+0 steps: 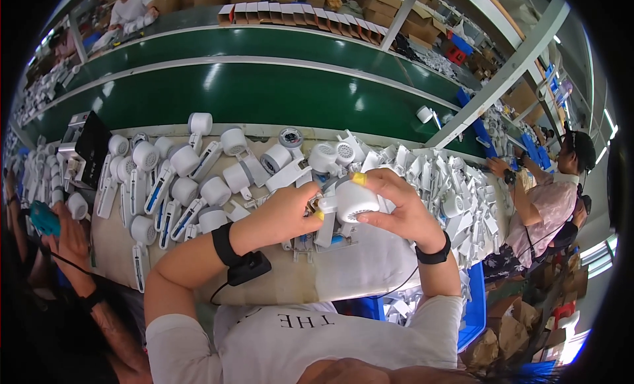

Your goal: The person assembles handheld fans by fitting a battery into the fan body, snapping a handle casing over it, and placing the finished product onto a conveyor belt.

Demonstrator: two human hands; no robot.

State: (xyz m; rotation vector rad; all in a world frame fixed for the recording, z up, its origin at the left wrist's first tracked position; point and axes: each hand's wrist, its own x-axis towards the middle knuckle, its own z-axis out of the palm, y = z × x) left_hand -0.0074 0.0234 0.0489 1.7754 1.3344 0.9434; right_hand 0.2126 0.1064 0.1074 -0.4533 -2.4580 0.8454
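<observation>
Between my two hands, above the worktable, is a white handheld fan point(356, 200) with a rounded, vented head. My right hand point(404, 209) wraps its fingers and thumb around the fan head. At the neck of the same fan, the thumb and fingers of my left hand point(281, 211) pinch together, partly hiding what is there. Yellow covers show on some of my fingertips. Under the hands lies an open handle shell point(338, 241) with something blue inside. Similar half-built fans point(185, 160) lie to the left, several with open handles.
A heap of white plastic parts point(456, 205) covers the table's right side. Beyond runs a green conveyor point(264, 93). A black box-shaped device point(84, 149) stands at left. Blue bins point(474, 305) sit below the right edge. Co-workers' arms point(76, 252) reach in at left; another person point(545, 199) works at right.
</observation>
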